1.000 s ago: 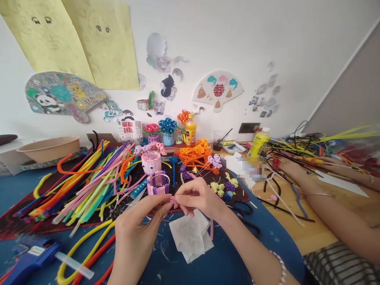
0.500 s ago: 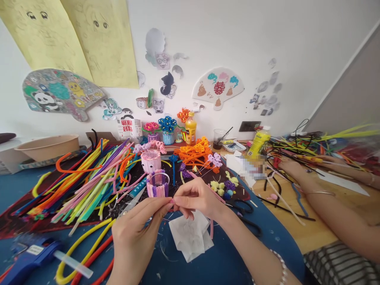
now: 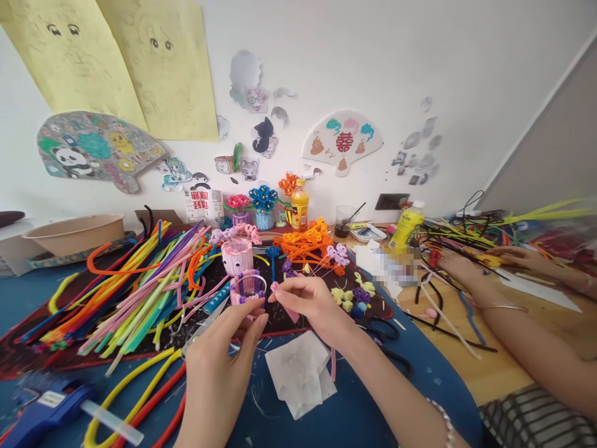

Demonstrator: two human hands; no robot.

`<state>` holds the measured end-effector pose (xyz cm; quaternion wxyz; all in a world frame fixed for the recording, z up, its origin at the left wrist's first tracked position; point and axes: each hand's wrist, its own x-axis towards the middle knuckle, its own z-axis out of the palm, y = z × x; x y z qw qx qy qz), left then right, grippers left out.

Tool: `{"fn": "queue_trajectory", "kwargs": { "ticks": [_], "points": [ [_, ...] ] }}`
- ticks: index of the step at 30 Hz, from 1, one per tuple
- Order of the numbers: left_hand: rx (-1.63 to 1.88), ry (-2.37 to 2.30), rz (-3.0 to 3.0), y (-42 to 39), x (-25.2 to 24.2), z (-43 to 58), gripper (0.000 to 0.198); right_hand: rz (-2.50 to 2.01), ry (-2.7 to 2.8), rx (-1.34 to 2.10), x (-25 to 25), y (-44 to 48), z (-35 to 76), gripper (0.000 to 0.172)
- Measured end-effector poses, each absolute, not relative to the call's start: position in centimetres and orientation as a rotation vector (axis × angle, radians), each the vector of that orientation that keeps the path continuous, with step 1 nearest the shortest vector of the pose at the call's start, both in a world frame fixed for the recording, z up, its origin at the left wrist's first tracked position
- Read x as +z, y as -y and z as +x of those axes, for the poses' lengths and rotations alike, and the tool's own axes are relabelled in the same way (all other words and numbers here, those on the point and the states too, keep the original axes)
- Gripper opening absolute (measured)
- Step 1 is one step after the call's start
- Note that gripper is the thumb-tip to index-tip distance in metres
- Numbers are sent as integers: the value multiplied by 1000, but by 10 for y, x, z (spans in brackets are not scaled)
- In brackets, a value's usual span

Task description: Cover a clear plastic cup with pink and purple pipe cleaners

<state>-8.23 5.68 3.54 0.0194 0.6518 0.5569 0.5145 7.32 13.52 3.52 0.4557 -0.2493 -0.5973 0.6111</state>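
Between the thumb and forefinger of my right hand (image 3: 314,308) is a pink pipe cleaner (image 3: 274,287), its small curled end standing out past the fingertips. My left hand (image 3: 228,354) is just to the left, thumb and forefinger a little apart with nothing visible between them. Right behind its fingertips stands a small purple and pink pipe-cleaner basket (image 3: 242,287) with a pale hoop handle. A pink pipe-cleaner pot (image 3: 237,258) with pink flowers is beyond that. White paper sheets (image 3: 298,373) lie on the blue table below my hands.
Many coloured pipe cleaners (image 3: 140,286) are heaped at left, above a blue glue gun (image 3: 51,410). Black-handled scissors (image 3: 380,330) lie near my right forearm. Orange pipe-cleaner flowers (image 3: 303,242) are behind. Another person's arms (image 3: 508,317) rest over the wooden table at right.
My hands were together, fingertips meeting at a small pink piece. Now they are apart; the right has lifted the pink pipe cleaner slightly, and the left's fingers have loosened.
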Motion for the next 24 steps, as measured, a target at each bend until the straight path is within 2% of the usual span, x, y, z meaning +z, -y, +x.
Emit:
{"fn": "queue_trajectory", "kwargs": {
  "ticks": [5,11,20,24],
  "points": [
    [1511,-1638,1771,-60,36,-78,27,-547,1376,1756,32,-133,71,30],
    [1579,-1519,1525,-56,38,-81,22,-533,1389,1740,33,-134,71,30],
    [1746,-1506,1200,-58,38,-85,30,-620,1519,1395,35,-136,76,26],
    [1749,-1511,1098,-60,38,-86,36,-621,1687,1097,33,-133,75,19]
  ]
}}
